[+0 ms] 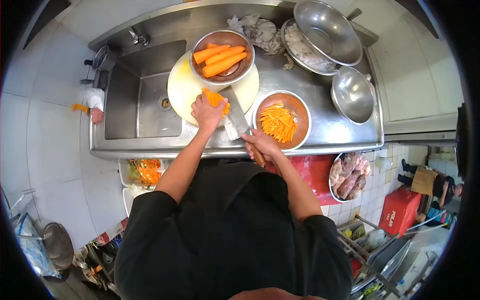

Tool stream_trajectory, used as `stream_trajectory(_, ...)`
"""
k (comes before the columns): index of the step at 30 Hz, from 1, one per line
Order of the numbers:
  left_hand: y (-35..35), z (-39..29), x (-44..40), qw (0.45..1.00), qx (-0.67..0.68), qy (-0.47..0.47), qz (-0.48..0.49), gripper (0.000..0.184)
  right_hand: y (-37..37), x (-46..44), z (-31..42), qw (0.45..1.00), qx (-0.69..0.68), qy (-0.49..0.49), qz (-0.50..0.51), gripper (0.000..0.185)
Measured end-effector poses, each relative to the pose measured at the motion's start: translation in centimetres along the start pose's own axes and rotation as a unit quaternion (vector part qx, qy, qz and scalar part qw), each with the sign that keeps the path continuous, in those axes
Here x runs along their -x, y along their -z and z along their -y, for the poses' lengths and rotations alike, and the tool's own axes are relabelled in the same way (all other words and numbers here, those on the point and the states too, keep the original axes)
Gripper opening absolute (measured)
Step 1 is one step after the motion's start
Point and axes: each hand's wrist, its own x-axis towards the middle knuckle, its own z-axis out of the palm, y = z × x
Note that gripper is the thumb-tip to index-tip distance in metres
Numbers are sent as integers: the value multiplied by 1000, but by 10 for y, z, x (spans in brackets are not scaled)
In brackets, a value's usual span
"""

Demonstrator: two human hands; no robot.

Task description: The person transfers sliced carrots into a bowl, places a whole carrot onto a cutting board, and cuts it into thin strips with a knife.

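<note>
My left hand [206, 113] rests with bent fingers on a pile of cut carrot [216, 100] at the front of a round pale cutting board [179, 92]. Close beside it, a wide cleaver [235, 109] lies with its blade against the carrot pile. My right hand [263, 144] grips the cleaver near its wooden handle [257, 156]. To the right, a metal bowl [308, 120] holds carrot strips [279, 123]. A colander [251, 60] with several peeled whole carrots [220, 57] stands on the back of the board.
Left of the board is a sink [122, 107] with a faucet [137, 35]. Metal bowls [327, 32] stand at the back right, near a plastic bag [262, 35]. Below the counter are a bowl of meat [350, 175] and a tub of peelings [144, 171]. Another person [440, 187] is far right.
</note>
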Motion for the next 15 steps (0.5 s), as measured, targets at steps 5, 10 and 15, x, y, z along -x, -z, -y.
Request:
stream_trajectory(5,-17,4,-7,995,70,-59,-44,85,-6,-19,2,999,13,3,30,25)
stream_trajectory(10,-12,21,-3,986,76,-128,-71,75,-32,-10,-6,999,-26,8,28,20)
stream_trajectory(15,-23,2,16,972,96,-211,-48,72,-35,23,-36,994,-83,56,-33,17)
